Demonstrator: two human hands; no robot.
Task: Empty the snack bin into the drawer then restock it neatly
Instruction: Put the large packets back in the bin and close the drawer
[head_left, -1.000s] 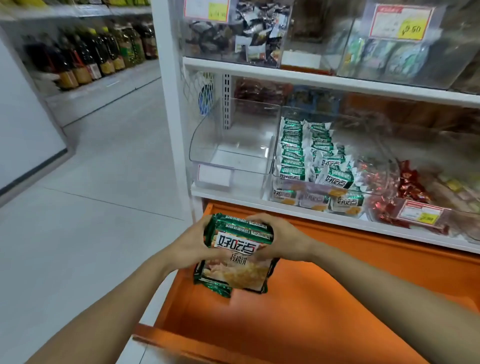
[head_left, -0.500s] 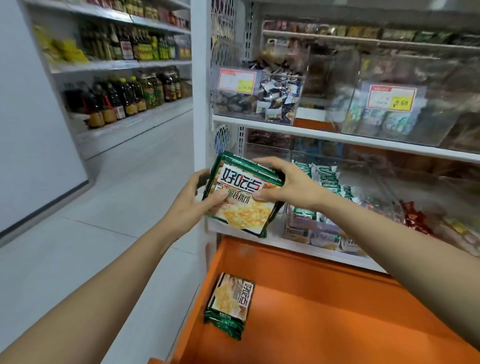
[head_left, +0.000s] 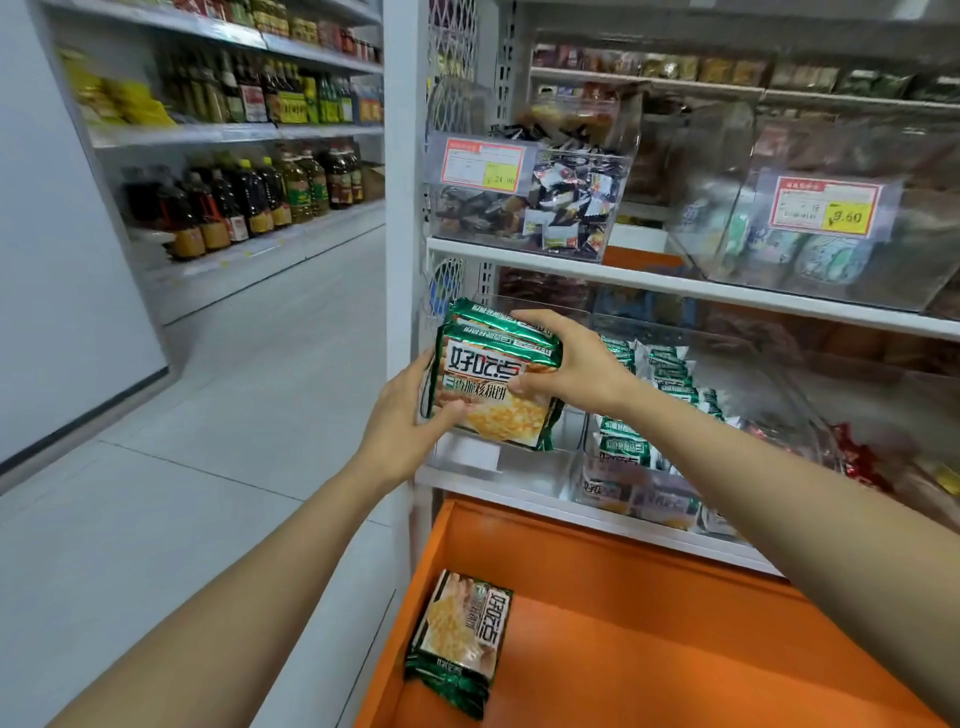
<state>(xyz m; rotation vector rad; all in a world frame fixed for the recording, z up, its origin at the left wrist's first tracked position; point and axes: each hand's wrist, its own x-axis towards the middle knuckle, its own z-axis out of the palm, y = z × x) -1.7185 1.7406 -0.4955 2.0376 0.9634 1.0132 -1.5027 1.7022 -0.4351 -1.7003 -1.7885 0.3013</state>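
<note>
Lifted to the bin (head_left: 472, 457), 好吃点 packs (head_left: 493, 374) are gripped by left hand (head_left: 400, 421) and right hand (head_left: 566, 364) fingers (head_left: 535, 318).

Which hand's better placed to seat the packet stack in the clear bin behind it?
Right, probably. The right hand wraps over the top of the snack packet stack, thumb on its face. The left hand holds only the lower left corner, beside the shelf upright.

"好吃点" was read on the held snack packs (head_left: 498, 384), "香脆核桃饼" beneath it; the same brand was seen on the drawer pack (head_left: 462, 639). "9.60" was printed on the right price tag (head_left: 826, 208), roughly "24.90" on the left price tag (head_left: 483, 165).
</note>
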